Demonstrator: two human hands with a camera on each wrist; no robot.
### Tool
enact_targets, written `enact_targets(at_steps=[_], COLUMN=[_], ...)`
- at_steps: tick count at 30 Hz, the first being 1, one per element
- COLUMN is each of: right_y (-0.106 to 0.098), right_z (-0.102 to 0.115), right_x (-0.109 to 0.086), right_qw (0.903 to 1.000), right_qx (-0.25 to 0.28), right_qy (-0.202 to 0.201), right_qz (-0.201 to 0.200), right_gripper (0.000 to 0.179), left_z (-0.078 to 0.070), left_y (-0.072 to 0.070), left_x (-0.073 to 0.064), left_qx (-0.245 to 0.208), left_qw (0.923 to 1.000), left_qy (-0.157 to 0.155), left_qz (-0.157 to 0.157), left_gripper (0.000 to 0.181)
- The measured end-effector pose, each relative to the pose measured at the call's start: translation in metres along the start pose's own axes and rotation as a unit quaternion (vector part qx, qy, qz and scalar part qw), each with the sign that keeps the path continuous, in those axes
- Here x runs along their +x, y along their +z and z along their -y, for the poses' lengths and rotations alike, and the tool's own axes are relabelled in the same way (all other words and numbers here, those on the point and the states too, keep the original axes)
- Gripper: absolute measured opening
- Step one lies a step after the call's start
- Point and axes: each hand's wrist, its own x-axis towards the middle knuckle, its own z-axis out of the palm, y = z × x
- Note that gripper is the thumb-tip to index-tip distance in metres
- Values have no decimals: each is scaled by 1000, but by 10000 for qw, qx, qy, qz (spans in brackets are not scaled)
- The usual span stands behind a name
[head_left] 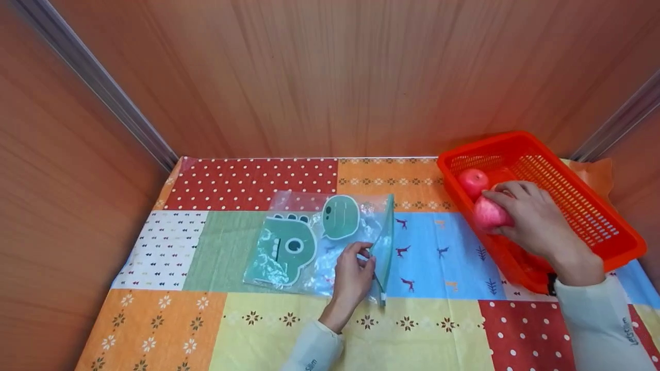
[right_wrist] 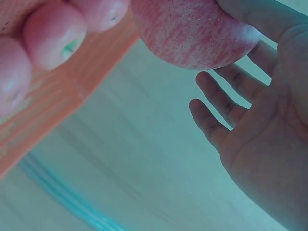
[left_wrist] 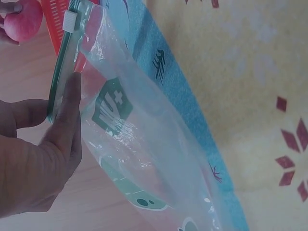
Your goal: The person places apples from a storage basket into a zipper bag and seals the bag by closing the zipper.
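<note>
My left hand (head_left: 353, 275) pinches the green-edged mouth of a clear zip bag (left_wrist: 139, 139) between thumb and fingers, lifting that edge a little. The bag (head_left: 319, 257) lies on the patchwork cloth and carries a green one-eyed cartoon print; its white slider (left_wrist: 70, 21) sits at one end of the zip strip. Over the left rim of an orange-red basket (head_left: 546, 147), my right hand (head_left: 536, 219) grips a pink-red apple (head_left: 490, 214). In the right wrist view, thumb and fingers hold that apple (right_wrist: 192, 33), with two fingertips apart from it.
More apples lie in the basket, one apple (head_left: 473, 181) at its far left corner; others (right_wrist: 54, 36) show in the right wrist view. Wooden panels (head_left: 309, 77) stand behind and at both sides. Patchwork cloth (head_left: 258, 335) covers the table.
</note>
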Motion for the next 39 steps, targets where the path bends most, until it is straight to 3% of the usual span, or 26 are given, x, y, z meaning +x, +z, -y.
enact_targets(at_steps=[9,21,28,39], right_y=[17,44,61,86], right_z=[25,48,61,82], right_x=[5,8,10,11], right_qw=[9995,9991,9984,9983], right_qx=[-8,88,246,98], right_qy=[-318,-407,-493,-491], right_qz=[-66,-66,-119,-294], right_gripper=[82,78,76,76], left_z=[1,2,3,2], left_y=[2,2,2,1], left_x=[0,-1,0,0], left_qx=[4,-42,43,-39], left_qw=[10000,10000,9998,9999], left_qy=[-8,4,213,67], left_qz=[-19,11,-48,85], left_gripper=[22,22,22,22])
